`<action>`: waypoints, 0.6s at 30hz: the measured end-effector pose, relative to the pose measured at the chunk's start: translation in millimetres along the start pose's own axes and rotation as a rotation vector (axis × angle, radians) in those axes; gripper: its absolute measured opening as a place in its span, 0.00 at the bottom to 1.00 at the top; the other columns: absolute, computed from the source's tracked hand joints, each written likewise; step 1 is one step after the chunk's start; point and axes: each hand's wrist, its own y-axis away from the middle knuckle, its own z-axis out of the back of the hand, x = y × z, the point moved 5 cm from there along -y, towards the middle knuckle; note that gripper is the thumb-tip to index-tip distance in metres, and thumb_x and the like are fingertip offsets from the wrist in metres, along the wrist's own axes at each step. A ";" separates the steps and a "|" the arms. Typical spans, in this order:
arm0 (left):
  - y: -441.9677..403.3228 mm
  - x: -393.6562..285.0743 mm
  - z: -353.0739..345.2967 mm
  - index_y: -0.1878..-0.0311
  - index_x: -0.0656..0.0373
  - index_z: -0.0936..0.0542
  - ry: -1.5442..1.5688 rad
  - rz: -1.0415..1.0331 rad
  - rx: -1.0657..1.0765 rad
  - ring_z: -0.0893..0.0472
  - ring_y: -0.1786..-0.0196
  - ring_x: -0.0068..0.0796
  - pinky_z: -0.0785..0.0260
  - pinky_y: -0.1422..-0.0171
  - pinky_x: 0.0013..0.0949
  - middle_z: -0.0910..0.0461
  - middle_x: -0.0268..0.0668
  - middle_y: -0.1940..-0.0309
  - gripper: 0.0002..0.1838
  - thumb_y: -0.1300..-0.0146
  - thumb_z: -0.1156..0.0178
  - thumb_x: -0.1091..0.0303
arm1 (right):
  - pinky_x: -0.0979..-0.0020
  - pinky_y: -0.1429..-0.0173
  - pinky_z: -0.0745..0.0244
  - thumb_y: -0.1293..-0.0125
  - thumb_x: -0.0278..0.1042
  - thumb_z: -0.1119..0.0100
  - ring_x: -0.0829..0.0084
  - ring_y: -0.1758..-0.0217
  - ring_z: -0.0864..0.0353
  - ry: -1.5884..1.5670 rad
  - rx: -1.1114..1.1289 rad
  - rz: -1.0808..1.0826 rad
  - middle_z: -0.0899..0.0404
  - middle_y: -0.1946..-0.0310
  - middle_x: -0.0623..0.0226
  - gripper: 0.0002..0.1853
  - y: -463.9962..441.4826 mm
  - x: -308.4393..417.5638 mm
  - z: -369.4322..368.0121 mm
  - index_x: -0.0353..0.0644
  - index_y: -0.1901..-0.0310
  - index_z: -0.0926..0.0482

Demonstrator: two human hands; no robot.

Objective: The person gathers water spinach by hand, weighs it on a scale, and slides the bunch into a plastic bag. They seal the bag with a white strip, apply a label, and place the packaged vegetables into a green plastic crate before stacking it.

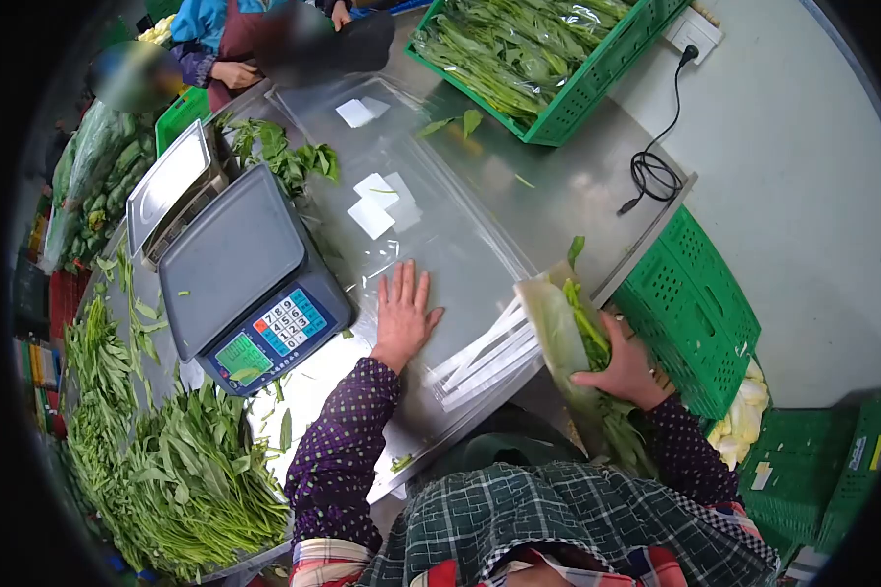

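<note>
First, the big shiny table [582, 191], spread out in front. On its left side, a huge heap of leafy greens [191, 479], with lots of long stems. Up at the far side, a green crate [585, 93] full of greens in clear wrap. Just beside the heap, a gray scale [230, 259] with a blue number pad. In the middle, flat clear plastic [470, 220]. At the right, by the near corner of the table, a bag of greens [561, 338], leaning, with the long way from that corner down toward the lap, and the bottom tipped to the right. Stems at the table end, leaves down by the right sleeve. Around the right side of the bag, the right hand [625, 367], gripping snugly, thumb across the front. Hard to tell: bag resting on the edge, or up in the air. Well apart, over to the left, the left hand [406, 318], palm down on the plastic, fingers spread, holding nothing. Between both hands, thin white strips [489, 357]. Smallest, white paper squares [372, 205], past the left fingertips.
</note>
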 end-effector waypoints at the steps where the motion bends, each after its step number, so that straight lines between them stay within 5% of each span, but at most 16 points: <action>1: 0.5 -3.7 -6.1 0.34 0.61 0.34 -0.002 -0.008 0.000 0.43 0.28 0.47 0.51 0.27 0.54 0.41 0.50 0.30 0.37 0.40 0.44 0.45 | 0.62 0.38 0.31 0.61 0.53 0.23 0.52 0.41 0.25 -0.005 -0.006 -0.005 0.29 0.42 0.44 0.58 -0.1 5.7 -1.3 0.37 0.31 0.46; 3: 9.2 -30.2 -23.6 0.43 0.64 0.28 0.265 -0.242 0.060 0.31 0.36 0.49 0.37 0.35 0.48 0.33 0.51 0.37 0.29 0.44 0.39 0.55 | 0.62 0.38 0.31 0.60 0.53 0.23 0.51 0.41 0.25 -0.060 0.095 -0.012 0.29 0.41 0.43 0.58 1.3 20.7 -7.7 0.37 0.31 0.46; 4: 7.5 -45.2 -0.7 0.54 0.64 0.23 0.375 -0.240 0.052 0.24 0.45 0.48 0.29 0.43 0.43 0.25 0.50 0.45 0.20 0.48 0.38 0.61 | 0.59 0.48 0.25 0.59 0.59 0.28 0.49 0.51 0.20 -0.042 0.102 0.016 0.25 0.48 0.42 0.58 -0.5 22.3 -12.0 0.40 0.30 0.47; 8: 4.9 -59.4 -24.2 0.68 0.63 0.21 0.265 -0.212 -0.013 0.22 0.52 0.44 0.26 0.53 0.43 0.22 0.48 0.58 0.12 0.53 0.38 0.64 | 0.58 0.49 0.25 0.59 0.63 0.29 0.48 0.51 0.20 0.071 0.178 0.022 0.25 0.47 0.41 0.60 -6.1 21.9 -19.2 0.42 0.29 0.49; 11: -5.9 -55.1 -22.7 0.69 0.61 0.21 0.324 -0.066 0.102 0.21 0.56 0.42 0.25 0.59 0.43 0.22 0.45 0.62 0.10 0.53 0.40 0.65 | 0.58 0.49 0.25 0.59 0.63 0.29 0.47 0.51 0.20 0.053 0.161 0.032 0.25 0.48 0.42 0.60 -6.8 13.6 -22.6 0.42 0.29 0.50; 18: -1.5 -60.4 -17.0 0.67 0.58 0.19 0.169 -0.137 0.052 0.19 0.64 0.43 0.25 0.62 0.43 0.20 0.43 0.68 0.08 0.47 0.41 0.65 | 0.55 0.49 0.26 0.59 0.64 0.29 0.45 0.53 0.20 0.054 0.145 -0.004 0.25 0.49 0.39 0.60 2.7 22.6 -23.9 0.44 0.28 0.51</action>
